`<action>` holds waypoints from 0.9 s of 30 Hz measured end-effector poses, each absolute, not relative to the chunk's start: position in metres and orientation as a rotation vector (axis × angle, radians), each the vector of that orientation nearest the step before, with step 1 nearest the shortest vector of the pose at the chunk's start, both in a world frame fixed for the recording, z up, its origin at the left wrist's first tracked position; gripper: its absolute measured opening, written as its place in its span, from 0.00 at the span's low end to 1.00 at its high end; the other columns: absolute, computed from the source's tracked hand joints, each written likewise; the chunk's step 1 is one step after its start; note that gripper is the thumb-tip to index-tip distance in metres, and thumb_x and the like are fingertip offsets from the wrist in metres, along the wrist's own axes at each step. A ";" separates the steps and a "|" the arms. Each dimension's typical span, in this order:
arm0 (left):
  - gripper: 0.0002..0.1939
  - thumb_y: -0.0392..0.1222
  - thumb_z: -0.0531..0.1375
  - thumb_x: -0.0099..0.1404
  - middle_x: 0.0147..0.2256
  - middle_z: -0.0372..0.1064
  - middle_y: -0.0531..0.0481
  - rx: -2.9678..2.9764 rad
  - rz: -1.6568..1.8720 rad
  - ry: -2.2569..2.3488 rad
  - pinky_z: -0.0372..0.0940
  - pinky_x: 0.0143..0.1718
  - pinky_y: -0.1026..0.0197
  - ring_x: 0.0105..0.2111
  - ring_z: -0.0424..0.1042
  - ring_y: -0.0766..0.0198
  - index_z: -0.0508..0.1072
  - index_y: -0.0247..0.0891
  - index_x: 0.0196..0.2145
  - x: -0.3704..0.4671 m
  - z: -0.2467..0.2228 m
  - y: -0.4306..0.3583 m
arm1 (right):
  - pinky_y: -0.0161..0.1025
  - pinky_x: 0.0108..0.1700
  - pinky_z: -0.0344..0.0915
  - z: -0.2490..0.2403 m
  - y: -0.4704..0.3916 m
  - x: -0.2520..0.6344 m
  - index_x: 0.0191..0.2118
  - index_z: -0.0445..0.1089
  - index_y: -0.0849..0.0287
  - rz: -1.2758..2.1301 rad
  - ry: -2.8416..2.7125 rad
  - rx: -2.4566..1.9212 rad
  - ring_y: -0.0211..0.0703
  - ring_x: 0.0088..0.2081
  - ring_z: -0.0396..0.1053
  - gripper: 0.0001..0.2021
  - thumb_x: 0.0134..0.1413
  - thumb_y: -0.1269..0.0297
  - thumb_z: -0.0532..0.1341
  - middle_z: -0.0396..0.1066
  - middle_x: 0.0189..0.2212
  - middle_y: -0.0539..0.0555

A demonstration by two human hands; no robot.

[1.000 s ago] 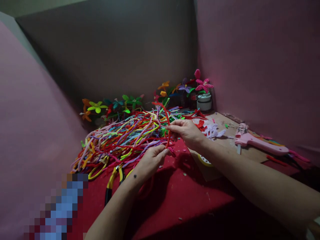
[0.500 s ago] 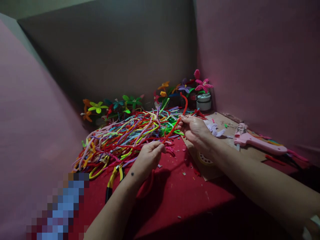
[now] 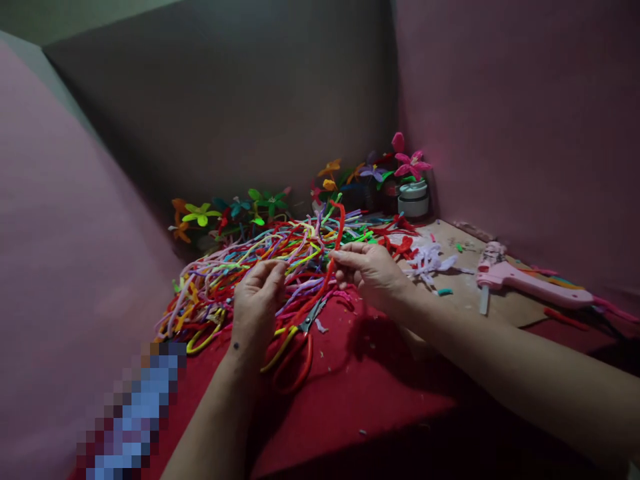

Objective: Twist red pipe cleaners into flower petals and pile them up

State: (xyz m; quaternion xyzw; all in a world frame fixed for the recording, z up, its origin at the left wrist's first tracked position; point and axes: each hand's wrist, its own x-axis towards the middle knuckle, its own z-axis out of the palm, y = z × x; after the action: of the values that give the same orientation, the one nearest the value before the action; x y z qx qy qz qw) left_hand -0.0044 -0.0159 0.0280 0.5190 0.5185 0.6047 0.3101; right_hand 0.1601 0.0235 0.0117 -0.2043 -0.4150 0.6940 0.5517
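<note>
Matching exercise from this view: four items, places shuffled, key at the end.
1. red fuzzy stem
2. glue gun
3. scissors
4. open pink flower

A. on the red surface, red handle loop showing
B. at the back, above the light-coloured pot
C. pinched in the right hand
D. on the brown board

Pairs: 1-C, 2-D, 3-A, 4-B

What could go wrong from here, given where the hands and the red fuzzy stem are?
The red fuzzy stem in the right hand could snag on the multicoloured pile, whose strands lie tangled close behind. The scissors lie near the left hand, so a careless reach might brush their blades.
</note>
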 end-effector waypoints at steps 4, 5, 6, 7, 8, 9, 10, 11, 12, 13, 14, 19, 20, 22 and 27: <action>0.08 0.42 0.61 0.52 0.21 0.63 0.56 1.541 1.365 1.339 0.55 0.22 0.70 0.19 0.59 0.74 0.72 0.35 0.30 0.011 0.032 -0.028 | 0.30 0.19 0.57 0.007 0.016 0.159 0.22 0.65 0.64 1.703 -1.038 -0.486 0.30 0.17 0.61 0.11 0.35 0.65 0.67 0.65 0.18 0.48; 0.08 0.42 0.62 0.52 0.22 0.65 0.56 1.568 1.310 1.337 0.56 0.23 0.70 0.20 0.60 0.74 0.73 0.35 0.29 0.015 0.032 -0.030 | 0.30 0.19 0.56 0.006 0.015 0.159 0.23 0.66 0.64 1.714 -1.040 -0.486 0.30 0.17 0.61 0.11 0.35 0.64 0.67 0.65 0.17 0.48; 0.08 0.42 0.62 0.52 0.23 0.66 0.55 1.577 1.271 1.329 0.58 0.25 0.69 0.22 0.62 0.73 0.73 0.35 0.29 0.018 0.032 -0.032 | 0.30 0.19 0.56 0.005 0.014 0.159 0.23 0.66 0.64 1.724 -1.045 -0.485 0.30 0.17 0.61 0.11 0.35 0.64 0.67 0.65 0.17 0.48; 0.08 0.41 0.62 0.51 0.24 0.67 0.54 1.575 1.245 1.315 0.59 0.26 0.68 0.23 0.64 0.71 0.73 0.35 0.28 0.021 0.032 -0.034 | 0.30 0.19 0.56 0.004 0.014 0.159 0.23 0.66 0.64 1.729 -1.050 -0.484 0.30 0.17 0.60 0.10 0.35 0.65 0.67 0.65 0.17 0.48; 0.08 0.41 0.63 0.50 0.25 0.69 0.53 1.565 1.229 1.302 0.60 0.28 0.67 0.24 0.65 0.70 0.72 0.35 0.28 0.024 0.032 -0.035 | 0.31 0.19 0.56 0.003 0.014 0.158 0.23 0.67 0.64 1.728 -1.052 -0.485 0.30 0.17 0.60 0.10 0.36 0.65 0.66 0.65 0.17 0.48; 0.08 0.41 0.63 0.49 0.26 0.70 0.52 1.555 1.224 1.292 0.61 0.29 0.66 0.26 0.67 0.68 0.72 0.34 0.28 0.025 0.031 -0.035 | 0.31 0.20 0.56 0.002 0.013 0.157 0.23 0.67 0.64 1.724 -1.051 -0.489 0.30 0.17 0.59 0.09 0.36 0.66 0.66 0.65 0.17 0.48; 0.09 0.41 0.64 0.48 0.26 0.71 0.51 1.549 1.228 1.288 0.62 0.30 0.65 0.27 0.68 0.67 0.72 0.34 0.28 0.026 0.031 -0.035 | 0.30 0.20 0.55 0.001 0.013 0.156 0.23 0.67 0.64 1.718 -1.045 -0.493 0.30 0.17 0.59 0.09 0.35 0.66 0.67 0.65 0.17 0.48; 0.09 0.41 0.64 0.48 0.27 0.71 0.51 1.549 1.235 1.289 0.62 0.31 0.65 0.27 0.68 0.66 0.72 0.34 0.28 0.026 0.030 -0.035 | 0.30 0.20 0.55 0.000 0.013 0.155 0.23 0.67 0.64 1.716 -1.037 -0.493 0.29 0.17 0.59 0.09 0.35 0.67 0.67 0.65 0.17 0.47; 0.10 0.41 0.64 0.47 0.27 0.71 0.51 1.554 1.241 1.296 0.62 0.31 0.65 0.27 0.68 0.66 0.72 0.34 0.28 0.026 0.029 -0.034 | 0.30 0.21 0.56 -0.002 0.013 0.155 0.24 0.67 0.64 1.721 -1.023 -0.489 0.29 0.18 0.60 0.09 0.34 0.67 0.67 0.65 0.17 0.47; 0.10 0.41 0.64 0.48 0.26 0.71 0.51 1.562 1.244 1.308 0.62 0.30 0.65 0.26 0.68 0.66 0.72 0.34 0.28 0.026 0.028 -0.034 | 0.30 0.21 0.57 -0.002 0.013 0.155 0.24 0.67 0.64 1.728 -1.009 -0.482 0.29 0.18 0.60 0.10 0.34 0.67 0.67 0.65 0.18 0.47; 0.09 0.41 0.64 0.48 0.26 0.70 0.51 1.570 1.245 1.321 0.62 0.30 0.65 0.26 0.67 0.67 0.72 0.34 0.28 0.025 0.027 -0.033 | 0.31 0.22 0.58 -0.003 0.013 0.154 0.25 0.66 0.63 1.740 -1.003 -0.473 0.30 0.19 0.61 0.10 0.34 0.67 0.67 0.66 0.19 0.48; 0.09 0.43 0.62 0.51 0.26 0.70 0.51 1.638 1.260 1.367 0.61 0.30 0.64 0.26 0.67 0.66 0.71 0.34 0.27 0.021 0.022 -0.030 | 0.33 0.22 0.61 -0.002 0.011 0.155 0.25 0.66 0.63 1.756 -1.036 -0.460 0.32 0.19 0.63 0.09 0.36 0.67 0.66 0.66 0.19 0.49; 0.09 0.43 0.62 0.51 0.25 0.69 0.51 1.662 1.271 1.388 0.61 0.30 0.65 0.26 0.67 0.67 0.70 0.34 0.27 0.021 0.021 -0.030 | 0.33 0.22 0.62 -0.001 0.010 0.155 0.24 0.66 0.63 1.753 -1.050 -0.466 0.33 0.19 0.64 0.09 0.37 0.66 0.66 0.67 0.19 0.49; 0.09 0.44 0.62 0.51 0.24 0.68 0.52 1.677 1.289 1.442 0.59 0.27 0.66 0.24 0.65 0.68 0.70 0.34 0.25 0.021 0.021 -0.031 | 0.33 0.23 0.63 0.000 0.008 0.155 0.23 0.66 0.64 1.739 -1.078 -0.483 0.33 0.20 0.64 0.09 0.37 0.66 0.66 0.67 0.19 0.49; 0.11 0.45 0.61 0.51 0.17 0.61 0.56 1.436 1.213 1.368 0.52 0.19 0.69 0.16 0.56 0.74 0.68 0.33 0.22 0.019 0.021 -0.029 | 0.32 0.23 0.63 0.001 0.003 0.152 0.21 0.65 0.63 1.601 -1.162 -0.554 0.31 0.18 0.63 0.09 0.39 0.65 0.65 0.66 0.17 0.48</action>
State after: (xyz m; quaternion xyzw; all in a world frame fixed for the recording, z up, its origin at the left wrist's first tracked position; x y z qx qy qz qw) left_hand 0.0192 -0.0290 0.0211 0.5670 0.5401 0.4789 0.3969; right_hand 0.1525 0.0029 0.0006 -0.2308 -0.4839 0.6670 0.5173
